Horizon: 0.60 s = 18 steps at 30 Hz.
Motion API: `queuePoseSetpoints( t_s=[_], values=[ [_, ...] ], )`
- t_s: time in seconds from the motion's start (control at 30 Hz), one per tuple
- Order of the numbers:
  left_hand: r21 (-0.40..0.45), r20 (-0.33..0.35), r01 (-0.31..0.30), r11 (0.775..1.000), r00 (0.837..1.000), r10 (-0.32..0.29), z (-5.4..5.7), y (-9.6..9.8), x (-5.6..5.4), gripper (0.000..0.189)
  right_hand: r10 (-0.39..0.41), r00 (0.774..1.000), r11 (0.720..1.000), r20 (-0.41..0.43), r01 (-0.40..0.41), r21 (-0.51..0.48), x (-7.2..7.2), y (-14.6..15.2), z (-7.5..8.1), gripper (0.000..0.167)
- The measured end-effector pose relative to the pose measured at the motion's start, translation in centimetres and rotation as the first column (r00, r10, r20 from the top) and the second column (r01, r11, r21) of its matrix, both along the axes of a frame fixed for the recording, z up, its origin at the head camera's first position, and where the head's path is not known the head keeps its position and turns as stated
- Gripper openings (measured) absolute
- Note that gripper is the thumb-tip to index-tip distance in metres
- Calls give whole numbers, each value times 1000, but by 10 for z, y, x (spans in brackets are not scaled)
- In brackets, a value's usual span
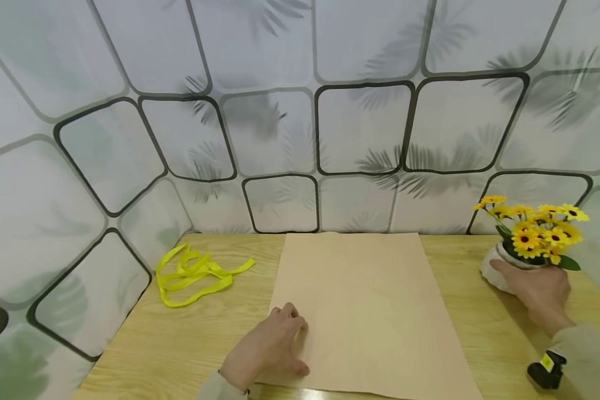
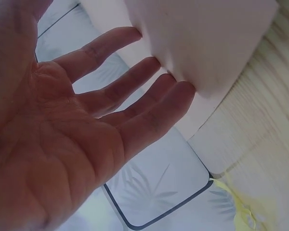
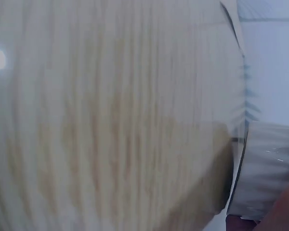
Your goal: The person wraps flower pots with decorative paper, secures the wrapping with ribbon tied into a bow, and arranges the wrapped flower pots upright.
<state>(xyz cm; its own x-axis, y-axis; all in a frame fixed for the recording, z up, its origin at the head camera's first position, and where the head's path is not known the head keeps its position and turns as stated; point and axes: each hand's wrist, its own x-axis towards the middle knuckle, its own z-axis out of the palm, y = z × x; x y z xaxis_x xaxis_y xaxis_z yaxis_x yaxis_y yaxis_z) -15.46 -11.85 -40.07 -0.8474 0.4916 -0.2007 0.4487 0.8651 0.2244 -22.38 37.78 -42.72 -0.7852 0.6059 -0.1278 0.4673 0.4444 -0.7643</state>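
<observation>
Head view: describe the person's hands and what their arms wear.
The left hand and right hand are ungloved. Pale beige sleeves reach both wrists. By the right wrist sits a small black device with a yellow patch; a dark sliver shows at the left.

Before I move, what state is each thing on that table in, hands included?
Paper sheet: unfolded, spread on the table.
Yellow ribbon: loose, in untidy loops.
White pot: held, seemingly off the table.
Yellow flowers: in the white pot, blooms open.
Left hand: fingertips touching the paper sheet.
Right hand: gripping the white pot.
</observation>
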Motion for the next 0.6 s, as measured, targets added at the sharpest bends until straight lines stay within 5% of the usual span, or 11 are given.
queuePoseSetpoints(
  t_s=[0.27,0.6],
  values=[
    [26,-7,5,1000,1000,-5,-1,-1,1,67,33,997,999,77,-30,-40,3,-19,13,132],
    [81,-24,-70,994,997,72,-4,0,-2,50,136,990,988,27,-134,-75,19,-55,28,129]
  ],
)
